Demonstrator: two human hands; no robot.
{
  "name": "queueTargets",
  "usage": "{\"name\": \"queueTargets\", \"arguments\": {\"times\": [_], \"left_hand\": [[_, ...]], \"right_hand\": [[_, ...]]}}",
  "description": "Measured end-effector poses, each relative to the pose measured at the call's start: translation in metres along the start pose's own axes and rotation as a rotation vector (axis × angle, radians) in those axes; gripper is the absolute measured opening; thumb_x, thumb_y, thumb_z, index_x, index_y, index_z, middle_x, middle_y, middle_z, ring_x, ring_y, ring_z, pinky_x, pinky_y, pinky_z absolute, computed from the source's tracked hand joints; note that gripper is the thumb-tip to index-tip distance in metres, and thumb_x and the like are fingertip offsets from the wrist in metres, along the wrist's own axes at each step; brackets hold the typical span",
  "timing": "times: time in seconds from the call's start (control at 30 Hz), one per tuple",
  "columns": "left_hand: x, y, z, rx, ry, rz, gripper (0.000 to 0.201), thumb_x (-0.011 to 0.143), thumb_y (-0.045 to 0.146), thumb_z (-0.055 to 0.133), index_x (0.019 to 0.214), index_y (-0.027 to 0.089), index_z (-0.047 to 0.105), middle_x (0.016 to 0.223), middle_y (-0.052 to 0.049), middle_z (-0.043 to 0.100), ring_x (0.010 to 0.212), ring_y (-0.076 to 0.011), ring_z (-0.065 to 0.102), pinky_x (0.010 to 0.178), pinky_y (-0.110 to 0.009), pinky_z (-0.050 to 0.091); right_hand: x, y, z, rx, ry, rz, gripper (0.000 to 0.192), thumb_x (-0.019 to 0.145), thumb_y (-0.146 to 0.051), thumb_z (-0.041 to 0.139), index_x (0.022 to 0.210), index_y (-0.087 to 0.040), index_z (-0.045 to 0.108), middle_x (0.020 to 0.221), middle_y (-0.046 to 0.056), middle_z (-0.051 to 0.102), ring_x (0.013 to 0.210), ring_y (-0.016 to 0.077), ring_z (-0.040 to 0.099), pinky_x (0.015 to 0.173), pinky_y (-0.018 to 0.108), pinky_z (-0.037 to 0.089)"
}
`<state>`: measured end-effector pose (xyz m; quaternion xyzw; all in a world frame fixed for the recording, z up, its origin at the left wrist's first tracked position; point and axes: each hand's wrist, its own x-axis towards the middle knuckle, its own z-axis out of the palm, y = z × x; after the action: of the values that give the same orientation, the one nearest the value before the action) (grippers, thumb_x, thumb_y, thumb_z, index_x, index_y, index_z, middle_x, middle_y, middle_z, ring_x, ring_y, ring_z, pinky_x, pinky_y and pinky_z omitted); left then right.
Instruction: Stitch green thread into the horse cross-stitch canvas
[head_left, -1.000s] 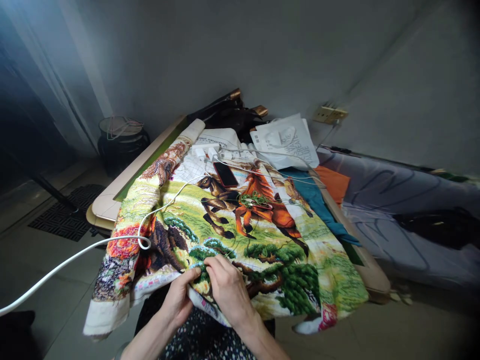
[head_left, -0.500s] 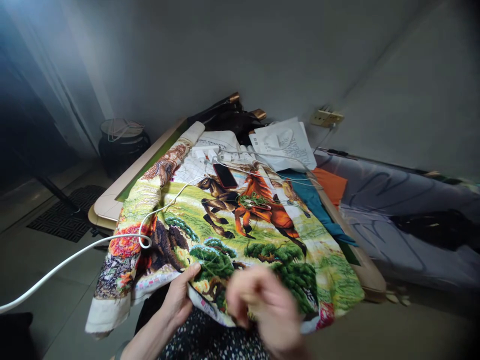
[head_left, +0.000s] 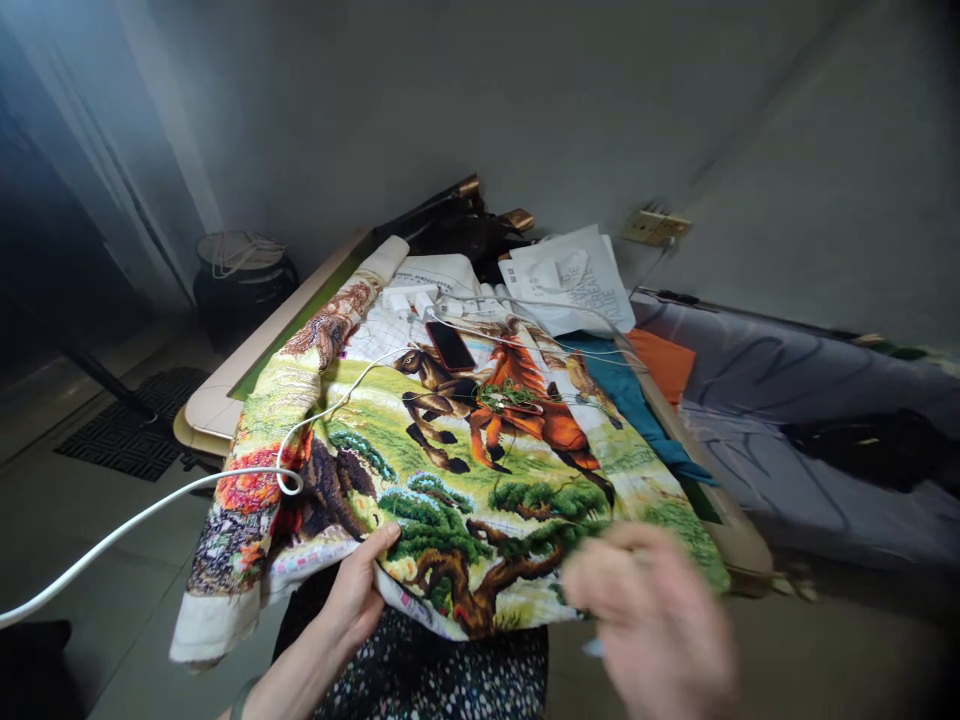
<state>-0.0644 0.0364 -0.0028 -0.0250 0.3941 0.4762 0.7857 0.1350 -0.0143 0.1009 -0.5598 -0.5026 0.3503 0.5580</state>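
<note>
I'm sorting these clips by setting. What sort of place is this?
Probably a room in a home: a low table draped with a cross-stitch horse picture, a phone on it, bedding beside it, and a wall socket.

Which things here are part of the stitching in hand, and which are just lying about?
In hand: embroidered cloth, its near edge pinched by the left hand; right hand, blurred, off to the right; green thread bundle on the cloth.

Lying about: phone, white cable, chargers, printed bag, dark pot.
</note>
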Motion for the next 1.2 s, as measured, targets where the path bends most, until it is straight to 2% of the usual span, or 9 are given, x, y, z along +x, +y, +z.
{"name": "queueTargets", "arguments": {"times": [0.07,0.13,0.2,0.27,0.43,0.63,0.83,0.97,1.2], "left_hand": [[0.0,0.0,-0.001,0.002,-0.011,0.001,0.01,0.07,0.013,0.073,0.08,0.011,0.074,0.081,-0.009,0.077,0.083,-0.0244,0.071,0.09,-0.036,0.053],[0.001,0.0,-0.001,0.006,-0.015,0.008,0.008,0.068,0.014,0.074,0.077,0.012,0.074,0.078,-0.008,0.077,0.076,-0.0231,0.071,0.088,-0.037,0.053],[0.001,0.0,-0.001,0.009,0.001,0.013,0.006,0.066,0.014,0.075,0.072,0.013,0.073,0.073,-0.007,0.076,0.069,-0.0213,0.069,0.085,-0.037,0.054],[0.001,0.0,-0.001,0.003,0.024,0.015,0.006,0.065,0.013,0.076,0.069,0.012,0.072,0.07,-0.006,0.075,0.064,-0.0199,0.068,0.082,-0.037,0.055],[0.0,0.0,0.001,-0.024,0.049,0.021,0.008,0.063,0.009,0.076,0.071,0.012,0.073,0.072,-0.006,0.075,0.066,-0.0196,0.068,0.08,-0.035,0.055],[0.0,0.001,0.003,-0.02,0.052,0.02,0.007,0.063,0.009,0.076,0.068,0.013,0.072,0.074,-0.007,0.076,0.068,-0.0207,0.068,0.081,-0.036,0.055],[0.002,0.001,0.002,-0.008,0.046,0.02,0.007,0.063,0.01,0.076,0.068,0.011,0.073,0.07,-0.007,0.075,0.066,-0.0196,0.067,0.072,-0.033,0.054],[0.003,0.0,0.002,0.0,0.037,0.039,0.006,0.063,0.01,0.075,0.069,0.01,0.073,0.069,-0.005,0.074,0.065,-0.0177,0.065,0.07,-0.03,0.053],[0.005,0.0,0.003,0.012,0.042,0.038,0.008,0.061,0.01,0.075,0.068,0.011,0.072,0.068,-0.004,0.074,0.066,-0.0177,0.066,0.071,-0.03,0.053]], "right_hand": [[0.005,0.018,0.027,-0.113,-0.153,0.044,0.015,0.095,-0.028,0.052,0.095,-0.018,0.062,0.057,-0.004,0.049,0.048,0.0102,0.046,0.043,0.02,0.036],[0.009,0.036,0.054,-0.283,-0.301,0.036,0.016,0.092,-0.024,0.05,0.093,-0.018,0.065,0.055,-0.004,0.05,0.047,0.0108,0.045,0.044,0.021,0.033],[0.011,0.048,0.074,-0.428,-0.355,-0.029,0.022,0.091,-0.02,0.048,0.093,-0.017,0.069,0.059,-0.001,0.059,0.051,0.0123,0.051,0.05,0.023,0.037],[0.011,0.054,0.083,-0.514,-0.356,-0.09,0.025,0.091,-0.018,0.048,0.092,-0.018,0.073,0.065,0.001,0.067,0.055,0.0139,0.058,0.057,0.024,0.04],[0.011,0.056,0.082,-0.552,-0.331,-0.162,0.027,0.088,-0.013,0.05,0.092,-0.021,0.075,0.079,0.002,0.075,0.067,0.0166,0.068,0.064,0.024,0.045],[0.014,0.055,0.085,-0.632,-0.355,-0.201,0.028,0.087,-0.008,0.051,0.092,-0.022,0.075,0.084,0.002,0.076,0.072,0.0183,0.071,0.067,0.025,0.047],[0.018,0.053,0.084,-0.697,-0.399,-0.235,0.027,0.089,-0.008,0.051,0.093,-0.021,0.074,0.081,0.003,0.072,0.071,0.0165,0.067,0.066,0.023,0.046],[0.019,0.053,0.081,-0.743,-0.369,-0.271,0.024,0.088,-0.009,0.054,0.093,-0.021,0.074,0.082,0.004,0.063,0.073,0.0156,0.062,0.065,0.023,0.046],[0.025,0.056,0.082,-0.607,-0.387,-0.251,0.028,0.089,-0.005,0.051,0.089,-0.02,0.075,0.078,0.003,0.056,0.071,0.0145,0.058,0.062,0.022,0.045]]}}
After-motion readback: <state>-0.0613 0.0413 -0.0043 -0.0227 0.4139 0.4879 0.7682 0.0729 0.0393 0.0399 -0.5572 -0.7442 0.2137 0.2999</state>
